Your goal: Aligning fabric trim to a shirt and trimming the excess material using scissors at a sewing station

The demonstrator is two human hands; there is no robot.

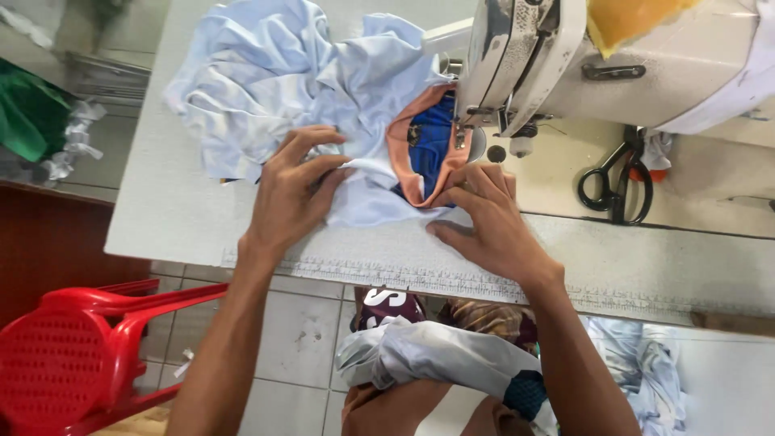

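At the sewing table [161, 218]: my left hand [291, 190] presses down on the pale blue garment [258, 89], fingers bent & pinching a fold of the cloth. My right hand [484, 222] lies flat w/ fingers spread narrow, tips holding the garment's edge just beside its orange collar band [397, 145], thumb stretched out along the table. The garment sits bunched on the table's left half, its collar end w/ the dark blue inner part [432, 137] pushed up under the presser foot [462, 133] of the white sewing machine [565, 56]. A yellow cloth [626, 20] is draped over the machine's top. Black scissors [617, 182] lie on the table, right of the machine's needle, well apart from my hands. More pale fabric [436, 355] rests in my lap below the table edge. A red plastic chair [73, 355] stands on the tiled floor [295, 331] at my left; green cloth [28, 113] shows far left.
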